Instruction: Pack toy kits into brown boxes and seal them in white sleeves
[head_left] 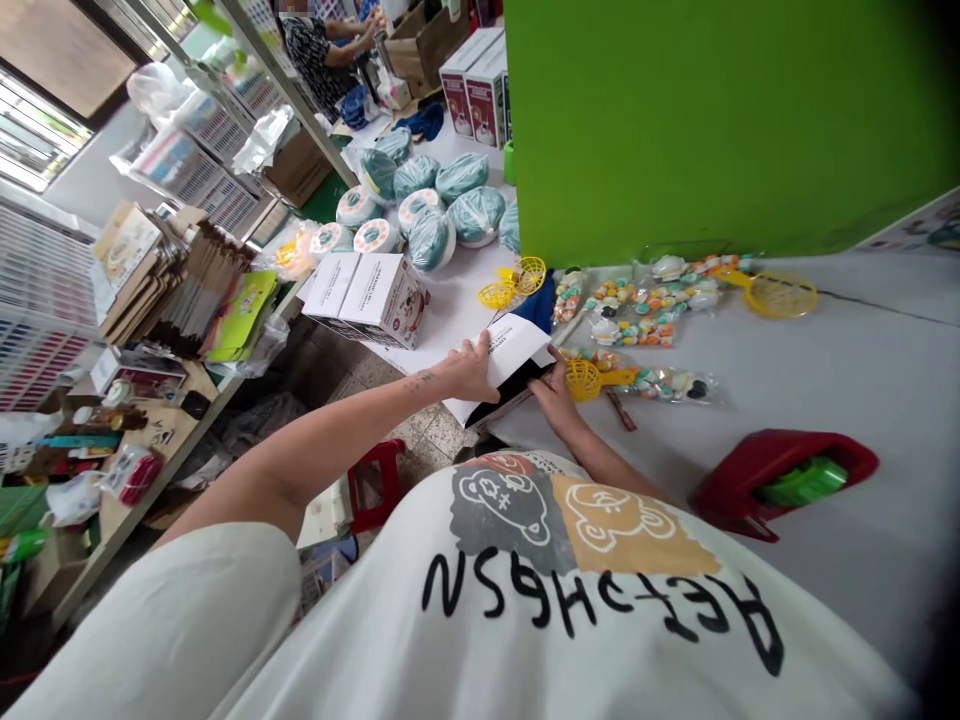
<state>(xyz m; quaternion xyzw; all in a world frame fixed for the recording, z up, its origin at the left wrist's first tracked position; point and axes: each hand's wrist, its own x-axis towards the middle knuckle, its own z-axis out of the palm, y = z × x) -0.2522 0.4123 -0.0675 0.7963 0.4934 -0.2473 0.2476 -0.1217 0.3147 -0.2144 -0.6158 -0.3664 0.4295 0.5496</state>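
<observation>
A white cardboard box (512, 343) is tilted at the near edge of the table, its end open onto a dark inside. My left hand (474, 368) grips its left side, thumb at the opening. On the right, my right hand (556, 392) holds the box's other edge, fingers partly hidden by it. Close behind the box lie yellow mesh scoops (513, 283) and a dark blue cloth (531, 302). Another yellow scoop (585, 380) is beside my right hand, near bagged small colourful pieces (667, 385). Two closed white boxes (367, 290) stand left of my hands.
Several plastic-wrapped teal round items (431, 238) sit at the back, against a green partition (675, 120). A red bin (780, 475) holding something green is at right. Stacked folded cardboard (165, 275) lies on a left-hand shelf. A co-worker (322, 55) is far back. A red stool (379, 485) stands below.
</observation>
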